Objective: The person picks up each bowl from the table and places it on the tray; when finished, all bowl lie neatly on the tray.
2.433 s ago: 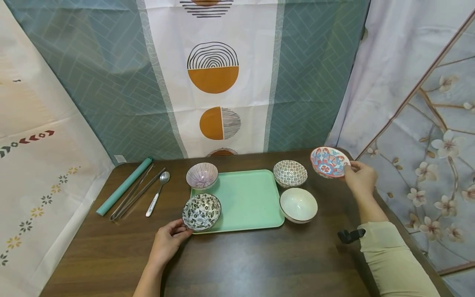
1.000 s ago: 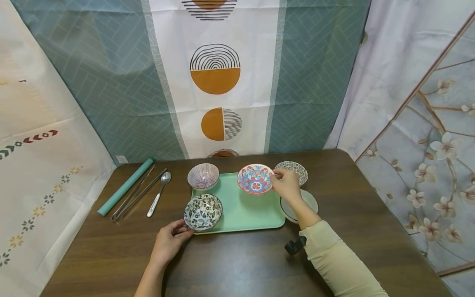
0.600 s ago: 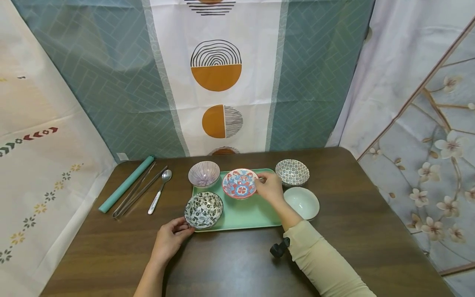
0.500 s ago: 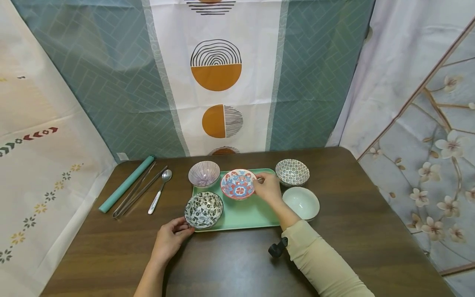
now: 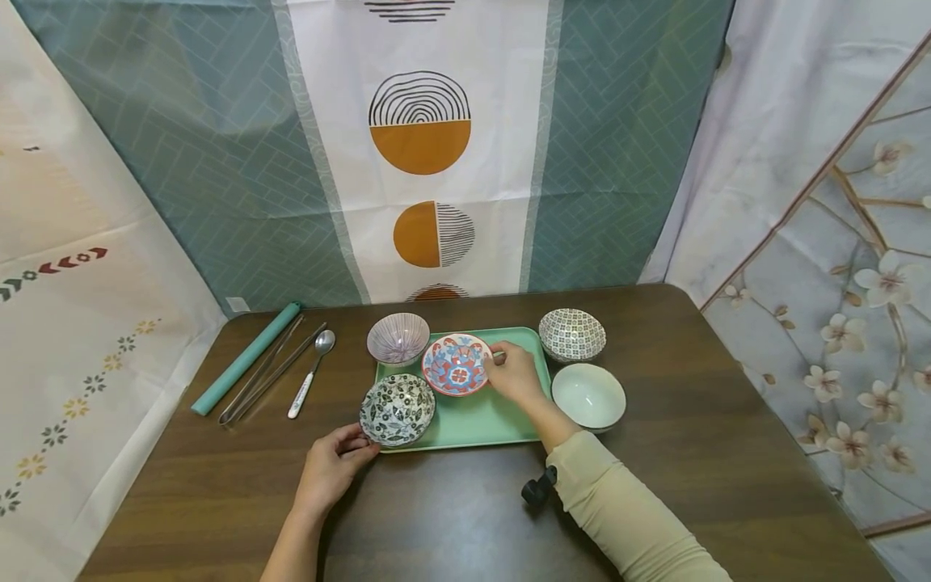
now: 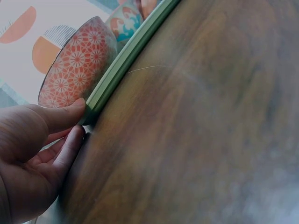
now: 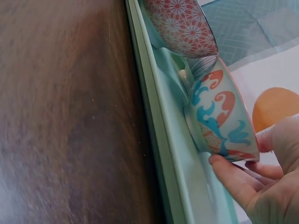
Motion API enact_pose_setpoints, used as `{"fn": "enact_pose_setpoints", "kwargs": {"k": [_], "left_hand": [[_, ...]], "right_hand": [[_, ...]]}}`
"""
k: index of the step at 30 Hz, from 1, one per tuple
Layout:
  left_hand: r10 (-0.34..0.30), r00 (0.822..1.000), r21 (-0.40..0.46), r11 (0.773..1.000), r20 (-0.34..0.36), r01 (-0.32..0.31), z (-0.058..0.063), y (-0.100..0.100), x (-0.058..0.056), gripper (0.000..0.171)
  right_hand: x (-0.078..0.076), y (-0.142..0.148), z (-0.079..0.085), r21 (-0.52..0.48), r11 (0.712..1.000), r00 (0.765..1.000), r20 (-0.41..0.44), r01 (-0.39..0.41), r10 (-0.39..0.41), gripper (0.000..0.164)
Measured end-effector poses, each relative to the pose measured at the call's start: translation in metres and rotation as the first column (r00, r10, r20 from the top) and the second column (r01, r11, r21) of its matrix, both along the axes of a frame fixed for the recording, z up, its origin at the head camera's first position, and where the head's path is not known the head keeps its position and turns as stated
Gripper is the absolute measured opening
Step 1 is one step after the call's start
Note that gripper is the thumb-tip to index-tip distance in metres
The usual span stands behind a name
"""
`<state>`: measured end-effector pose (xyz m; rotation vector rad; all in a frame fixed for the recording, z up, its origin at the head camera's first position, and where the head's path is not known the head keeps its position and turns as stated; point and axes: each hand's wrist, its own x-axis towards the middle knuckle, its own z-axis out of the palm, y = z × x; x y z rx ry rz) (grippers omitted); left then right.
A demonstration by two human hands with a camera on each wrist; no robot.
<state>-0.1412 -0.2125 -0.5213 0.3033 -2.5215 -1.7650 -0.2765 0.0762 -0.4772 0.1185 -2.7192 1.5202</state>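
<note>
On the mint-green tray [image 5: 494, 420] stands a bowl with a red and blue pattern [image 5: 458, 365]. My right hand [image 5: 518, 373] pinches that bowl at its right rim, thumb and fingers on either side in the right wrist view. Its foot appears to meet the tray floor. A black-and-white floral bowl [image 5: 397, 411], red outside [image 6: 77, 65], sits at the tray's near left corner. There my left hand [image 5: 330, 469] pinches the tray's corner, thumb above and fingers below in the left wrist view. A purple-striped bowl [image 5: 398, 339] is at the far left corner.
Right of the tray are a checkered-pattern bowl [image 5: 572, 335] and a plain white bowl [image 5: 589, 396] on the brown table [image 5: 691, 388]. To the left lie a teal stick-like roll [image 5: 247, 358], metal tongs [image 5: 269, 376] and a spoon with a white handle [image 5: 311, 376]. Curtains hang behind.
My right hand has carried the red-and-blue bowl from the table's right side leftward onto the tray, beside the floral bowl. The left hand has stayed at the tray's corner.
</note>
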Motion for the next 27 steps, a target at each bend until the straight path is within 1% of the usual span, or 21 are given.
{"fn": "enact_pose_setpoints", "kwargs": {"k": [4, 6, 9, 11, 15, 21, 24, 27], "left_hand": [[0.002, 1.000, 0.003, 1.000, -0.004, -0.002, 0.000, -0.001, 0.000, 0.040], [0.001, 1.000, 0.007, 1.000, -0.005, -0.001, 0.000, -0.001, 0.000, 0.040], [-0.002, 1.000, 0.008, 1.000, -0.005, 0.002, 0.000, -0.001, 0.000, 0.041], [-0.002, 1.000, 0.002, 1.000, -0.003, 0.002, -0.001, 0.000, 0.000, 0.041], [-0.001, 1.000, -0.005, 1.000, -0.001, 0.001, -0.001, 0.000, 0.000, 0.041], [0.004, 1.000, -0.009, 1.000, -0.003, -0.004, -0.001, 0.000, 0.000, 0.040], [0.004, 1.000, -0.010, 1.000, -0.002, -0.004, -0.001, 0.000, 0.001, 0.040], [0.005, 1.000, -0.010, 1.000, -0.001, -0.005, -0.001, 0.000, 0.001, 0.041]], "right_hand": [[0.001, 0.001, 0.005, 0.103, 0.994, 0.998, -0.027, -0.045, 0.048, 0.024], [0.002, 0.002, 0.008, 0.149, 0.987, 0.997, -0.052, -0.053, 0.061, 0.025], [0.005, 0.004, 0.014, 0.192, 0.980, 0.993, -0.098, -0.046, 0.066, 0.028], [0.007, 0.008, 0.019, 0.195, 0.980, 0.991, -0.118, -0.045, 0.069, 0.033], [0.009, 0.019, 0.033, 0.177, 0.983, 0.990, -0.121, -0.056, 0.078, 0.039], [0.007, 0.047, 0.051, 0.174, 0.983, 0.988, -0.133, -0.056, 0.079, 0.038], [0.004, 0.063, 0.058, 0.166, 0.985, 0.987, -0.140, -0.049, 0.073, 0.039], [0.000, 0.079, 0.061, 0.161, 0.987, 0.984, -0.167, -0.029, 0.056, 0.038]]}}
